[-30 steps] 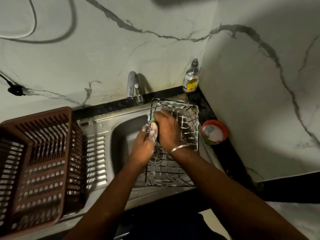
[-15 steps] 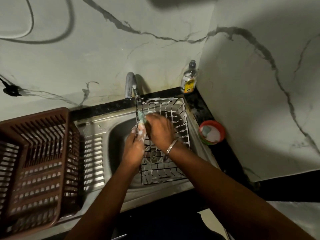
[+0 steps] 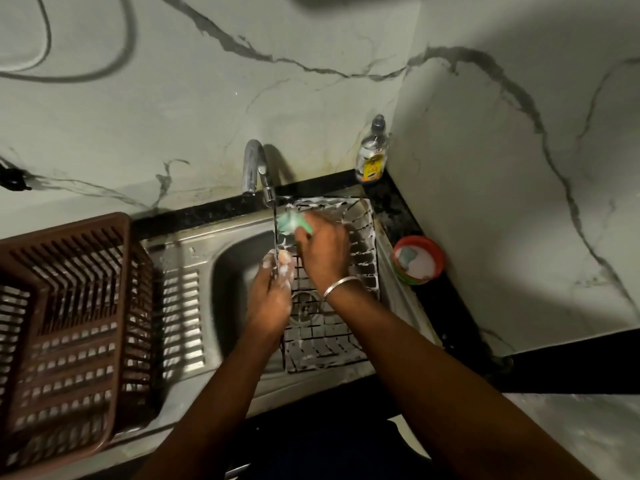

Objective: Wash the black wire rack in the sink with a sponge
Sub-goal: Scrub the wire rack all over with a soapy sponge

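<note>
Black wire rack (image 3: 362, 244) sits in the right part of the steel sink (image 3: 232, 271), coated in white foam. Its far end is raised against the back wall of the basin, just beside the faucet (image 3: 254, 164) spout.

Left hand (image 3: 273, 296): the grip is closed round the rack's left side wire. The foam-covered fingers (image 3: 284, 263) are curled over it and the forearm comes in from the lower left.

Right hand (image 3: 323, 252): the grip is closed on a green sponge (image 3: 291, 221), pinched at the fingertips and pressed to the rack's far left corner. The palm faces down and the wrist, bearing a metal bangle (image 3: 341, 285), crosses over the rack's middle.

Against one second ago, the rack lies closer to the spout and its far edge no longer leans off to the right. The right hand has reached further toward the far corner, and more of the sponge shows beyond the fingers. The left hand keeps its hold on the same side wire.

Surroundings: a brown plastic basket (image 3: 69, 306) on the drainboard at left; a bottle (image 3: 372, 154) in the corner of the black bench (image 3: 440, 306); a red bowl (image 3: 439, 263) just beside the sink's right rim.
</note>
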